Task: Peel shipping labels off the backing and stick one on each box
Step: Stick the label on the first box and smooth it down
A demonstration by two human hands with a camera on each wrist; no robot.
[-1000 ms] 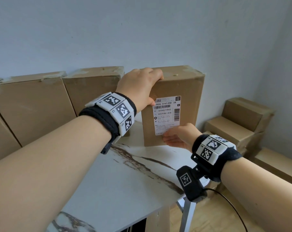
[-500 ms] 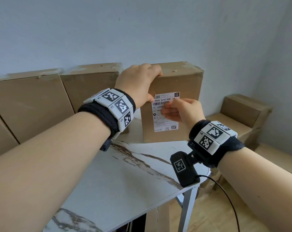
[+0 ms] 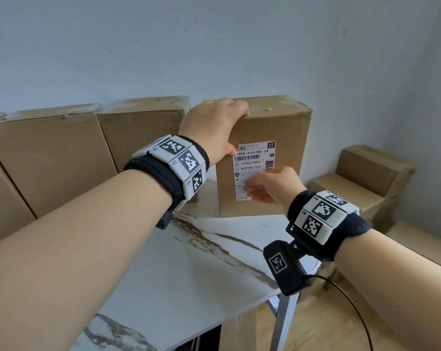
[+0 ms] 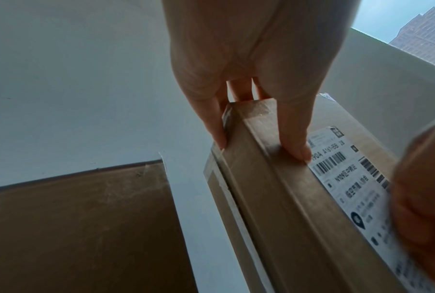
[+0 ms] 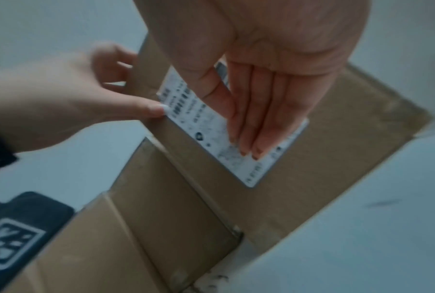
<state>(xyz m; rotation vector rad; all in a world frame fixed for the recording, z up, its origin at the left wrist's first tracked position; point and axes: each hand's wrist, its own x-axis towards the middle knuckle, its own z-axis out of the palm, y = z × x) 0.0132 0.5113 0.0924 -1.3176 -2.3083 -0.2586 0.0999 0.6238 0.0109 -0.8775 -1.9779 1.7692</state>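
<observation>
A white marble-patterned table [image 3: 194, 272] with brown veins and a grey metal leg [image 3: 285, 323] stands against a plain pale blue-grey wall [image 3: 214, 46] in soft daylight, with light wooden floor [image 3: 323, 325] at the near right.

Soft, even daylight; right wrist view motion-blurred.

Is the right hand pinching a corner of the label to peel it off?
No, the right hand lies with straight fingers flat on the label, which is stuck on the box.
</observation>
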